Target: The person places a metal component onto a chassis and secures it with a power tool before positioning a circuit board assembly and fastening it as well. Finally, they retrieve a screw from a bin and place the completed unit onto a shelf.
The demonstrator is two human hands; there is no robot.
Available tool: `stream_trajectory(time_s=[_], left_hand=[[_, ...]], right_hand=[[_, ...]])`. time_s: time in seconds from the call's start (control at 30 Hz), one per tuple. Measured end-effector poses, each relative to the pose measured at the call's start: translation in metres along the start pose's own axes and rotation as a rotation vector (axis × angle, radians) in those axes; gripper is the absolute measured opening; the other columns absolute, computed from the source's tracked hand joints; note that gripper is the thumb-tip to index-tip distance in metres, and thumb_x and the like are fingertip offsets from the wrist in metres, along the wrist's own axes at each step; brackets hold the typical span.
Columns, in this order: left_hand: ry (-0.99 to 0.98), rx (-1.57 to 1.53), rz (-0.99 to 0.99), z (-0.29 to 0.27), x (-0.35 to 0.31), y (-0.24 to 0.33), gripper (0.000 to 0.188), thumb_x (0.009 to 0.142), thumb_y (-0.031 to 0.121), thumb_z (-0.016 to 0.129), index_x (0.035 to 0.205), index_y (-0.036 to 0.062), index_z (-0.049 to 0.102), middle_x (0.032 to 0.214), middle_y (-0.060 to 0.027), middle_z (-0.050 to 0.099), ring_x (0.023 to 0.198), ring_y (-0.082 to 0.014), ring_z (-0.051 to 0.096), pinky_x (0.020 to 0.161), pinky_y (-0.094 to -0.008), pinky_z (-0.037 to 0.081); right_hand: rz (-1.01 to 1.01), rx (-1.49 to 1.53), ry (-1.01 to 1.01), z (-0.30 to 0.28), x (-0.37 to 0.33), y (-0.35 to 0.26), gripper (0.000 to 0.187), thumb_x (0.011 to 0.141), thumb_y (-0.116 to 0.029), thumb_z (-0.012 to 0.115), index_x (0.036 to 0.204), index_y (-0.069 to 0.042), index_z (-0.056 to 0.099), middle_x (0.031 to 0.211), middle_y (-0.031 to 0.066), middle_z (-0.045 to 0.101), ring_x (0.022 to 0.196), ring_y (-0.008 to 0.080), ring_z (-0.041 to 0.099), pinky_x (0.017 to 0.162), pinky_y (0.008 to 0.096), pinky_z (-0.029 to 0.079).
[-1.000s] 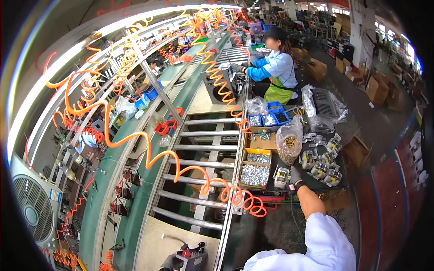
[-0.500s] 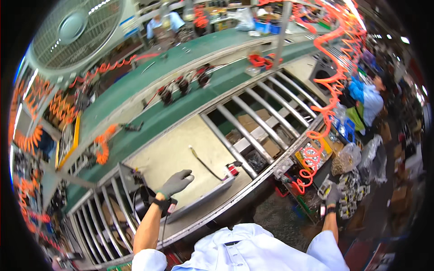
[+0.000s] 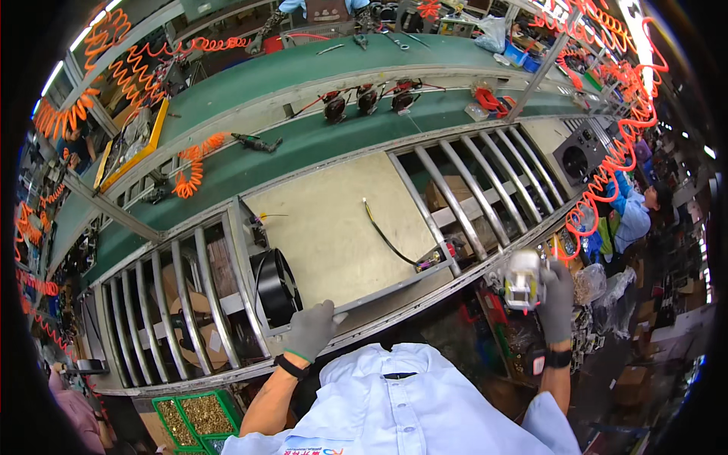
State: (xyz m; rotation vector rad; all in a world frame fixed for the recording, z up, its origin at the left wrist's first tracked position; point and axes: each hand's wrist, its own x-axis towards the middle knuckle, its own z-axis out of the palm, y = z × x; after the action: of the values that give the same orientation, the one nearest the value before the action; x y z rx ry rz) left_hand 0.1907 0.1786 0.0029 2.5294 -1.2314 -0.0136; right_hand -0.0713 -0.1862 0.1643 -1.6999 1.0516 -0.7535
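Gloved left hand (image 3: 312, 327) rests at the near edge of the conveyor (image 3: 450, 204), forearm (image 3: 271, 403) angled up from below, while the gloved right hand (image 3: 556, 299), farther right outside that edge, curls in a grip.

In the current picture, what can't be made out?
All in the head view:
Metal part in the right hand: fine detail, blurred, apparently by motion.
Left hand: palm, hidden by its back.
Green bins: lower part, cut off by the bottom edge.
Pieces inside: too small to identify.
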Motion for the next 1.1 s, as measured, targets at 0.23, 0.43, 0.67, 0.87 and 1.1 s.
stream_trajectory(time_s=[0.23, 0.43, 0.67, 0.87, 1.1], left_hand=[[0.053, -0.030, -0.080, -0.001, 0.000, 0.001, 0.040, 0.079, 0.045, 0.072, 0.072, 0.0099, 0.055, 0.060, -0.0093, 0.059, 0.054, -0.0295, 0.063, 0.048, -0.0409, 0.049], [0.164, -0.056, -0.173, 0.001, -0.004, 0.003, 0.038, 0.073, 0.044, 0.076, 0.073, 0.0111, 0.058, 0.064, -0.0061, 0.059, 0.060, -0.0273, 0.064, 0.053, -0.0399, 0.049], [0.060, -0.054, -0.311, -0.002, 0.005, 0.007, 0.042, 0.070, 0.049, 0.077, 0.079, 0.0107, 0.063, 0.068, -0.0072, 0.062, 0.064, -0.0291, 0.065, 0.055, -0.0410, 0.051], [-0.119, -0.062, -0.402, -0.007, 0.025, 0.010, 0.053, 0.063, 0.056, 0.079, 0.088, 0.0111, 0.069, 0.076, -0.0075, 0.066, 0.074, -0.0271, 0.068, 0.062, -0.0398, 0.054], [-0.082, -0.052, -0.372, -0.010, 0.036, 0.013, 0.067, 0.059, 0.069, 0.075, 0.095, 0.0123, 0.070, 0.083, -0.0071, 0.068, 0.079, -0.0252, 0.069, 0.064, -0.0379, 0.055]], right_hand=[[0.092, 0.244, -0.739, 0.203, 0.091, -0.047, 0.025, 0.090, -0.027, 0.060, 0.102, -0.006, 0.061, 0.085, -0.0001, 0.061, 0.072, 0.0095, 0.058, 0.069, 0.0259, 0.049], [0.701, 0.262, -0.774, 0.380, 0.081, 0.049, 0.023, 0.084, -0.027, 0.071, 0.089, -0.007, 0.062, 0.075, 0.0031, 0.062, 0.056, 0.0146, 0.060, 0.050, 0.0320, 0.051], [0.464, -0.289, -1.101, 0.459, 0.084, 0.125, 0.037, 0.086, -0.041, 0.072, 0.068, -0.011, 0.060, 0.063, 0.0030, 0.060, 0.052, 0.0150, 0.055, 0.049, 0.0319, 0.045], [0.452, -0.251, -1.197, 0.475, 0.094, 0.118, 0.051, 0.085, -0.054, 0.070, 0.081, -0.004, 0.067, 0.073, 0.0110, 0.066, 0.059, 0.0193, 0.062, 0.054, 0.0340, 0.051], [0.153, -0.690, -1.557, 0.442, 0.165, 0.110, 0.056, 0.088, -0.055, 0.061, 0.094, 0.000, 0.068, 0.094, 0.0178, 0.069, 0.083, 0.0239, 0.068, 0.072, 0.0392, 0.055]])
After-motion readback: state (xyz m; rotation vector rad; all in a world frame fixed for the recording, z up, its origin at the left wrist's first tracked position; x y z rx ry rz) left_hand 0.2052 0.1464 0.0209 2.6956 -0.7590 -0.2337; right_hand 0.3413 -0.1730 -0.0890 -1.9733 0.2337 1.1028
